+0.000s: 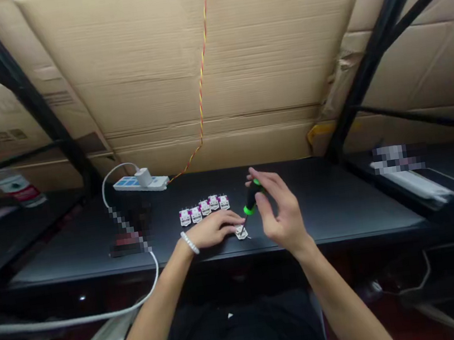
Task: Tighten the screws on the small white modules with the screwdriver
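Observation:
My left hand (214, 229), with a white beaded bracelet on the wrist, lies low over the table and pins a small white part (241, 232) with its fingertips. A screwdriver (250, 203) with a black and green handle stands tilted over that part, its shaft reaching down to it. My right hand (279, 206) grips the handle between thumb and fingers. Whether the tip sits in a screw is too small to tell. Just beyond my left hand, several small white and purple parts (204, 207) with thin prongs stand in a slanting row.
A white power strip (157, 184) with a plugged-in charger (143, 176) lies at the back left of the black table (326, 218). Its white cable (156, 267) loops past my left forearm. Black shelf posts (352, 96) flank the table, and a bottle (18, 185) lies far left.

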The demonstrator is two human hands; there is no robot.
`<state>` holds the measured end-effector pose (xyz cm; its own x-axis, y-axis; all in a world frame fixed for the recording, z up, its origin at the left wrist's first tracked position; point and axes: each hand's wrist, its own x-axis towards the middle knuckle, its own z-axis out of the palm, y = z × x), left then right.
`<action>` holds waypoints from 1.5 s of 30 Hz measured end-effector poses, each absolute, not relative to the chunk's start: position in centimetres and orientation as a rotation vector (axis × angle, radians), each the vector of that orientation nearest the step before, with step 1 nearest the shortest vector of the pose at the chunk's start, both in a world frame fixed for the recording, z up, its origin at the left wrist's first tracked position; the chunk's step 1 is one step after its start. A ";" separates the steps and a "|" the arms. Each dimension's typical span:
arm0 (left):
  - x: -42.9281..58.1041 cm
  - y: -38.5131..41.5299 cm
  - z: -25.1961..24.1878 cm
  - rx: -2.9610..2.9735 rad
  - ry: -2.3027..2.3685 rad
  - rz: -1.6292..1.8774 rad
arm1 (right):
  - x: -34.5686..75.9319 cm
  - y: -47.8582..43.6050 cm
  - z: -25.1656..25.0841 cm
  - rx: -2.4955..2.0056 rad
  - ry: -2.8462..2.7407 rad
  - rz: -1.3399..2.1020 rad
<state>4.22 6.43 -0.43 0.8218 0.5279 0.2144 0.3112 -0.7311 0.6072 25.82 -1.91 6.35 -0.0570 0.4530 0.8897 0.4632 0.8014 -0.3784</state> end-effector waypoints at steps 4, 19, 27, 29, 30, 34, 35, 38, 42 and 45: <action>4.2 6.4 -0.5 2.434 0.623 0.515 | 26.0 -1.8 6.3 -0.730 -1.684 -0.033; 4.2 6.3 -0.4 2.423 0.647 0.499 | 26.1 -1.7 6.2 -0.792 -1.623 -0.084; 4.1 6.5 -0.5 2.412 0.640 0.500 | 26.5 -1.6 6.3 -0.797 -1.627 -0.070; 4.1 6.5 -0.6 2.412 0.637 0.502 | 26.5 -1.5 6.3 -0.821 -1.615 -0.092; 4.1 6.6 -0.6 2.413 0.634 0.502 | 26.5 -1.5 6.3 -0.819 -1.629 -0.078; 4.0 6.5 -0.6 2.424 0.633 0.489 | 26.6 -1.6 6.4 -0.754 -1.714 0.057; 4.0 6.5 -0.5 2.426 0.638 0.488 | 26.6 -1.6 6.4 -0.745 -1.713 0.056; 4.1 6.4 -0.4 2.424 0.657 0.493 | 26.5 -1.6 6.4 -0.778 -1.660 -0.029; 4.1 6.5 -0.5 2.420 0.637 0.495 | 26.4 -1.6 6.3 -0.813 -1.649 -0.061; 4.0 6.5 -0.7 2.423 0.630 0.510 | 26.6 -1.7 6.4 -0.762 -1.713 0.016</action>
